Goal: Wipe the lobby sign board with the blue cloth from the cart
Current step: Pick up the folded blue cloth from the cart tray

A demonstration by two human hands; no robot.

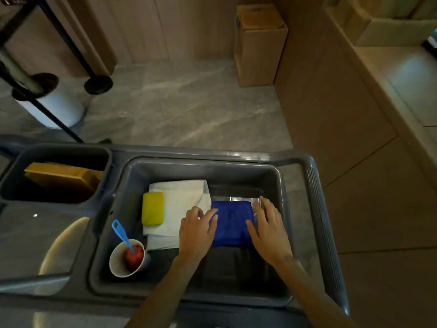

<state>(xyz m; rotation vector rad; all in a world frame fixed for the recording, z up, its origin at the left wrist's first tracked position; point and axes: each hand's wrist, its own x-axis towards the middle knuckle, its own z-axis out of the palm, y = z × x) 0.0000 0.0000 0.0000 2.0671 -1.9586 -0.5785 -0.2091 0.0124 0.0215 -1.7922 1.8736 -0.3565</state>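
A folded blue cloth [230,222] lies flat in the large grey bin of the cart [314,197]. My left hand [196,230] rests at the cloth's left edge, fingers spread, fingertips touching the fabric. On the cloth's right edge sits my right hand [267,227], also open with fingers extended. Neither hand has closed around the cloth. The lobby sign board is not recognisable in this view.
In the same bin lie a yellow sponge [153,208] on white cloths [182,209] and a paper cup [126,259] holding a blue-handled brush. A side bin holds a yellow box [61,177]. Beyond the cart: black stanchion bases [98,84], a wooden box [259,43], a counter at right.
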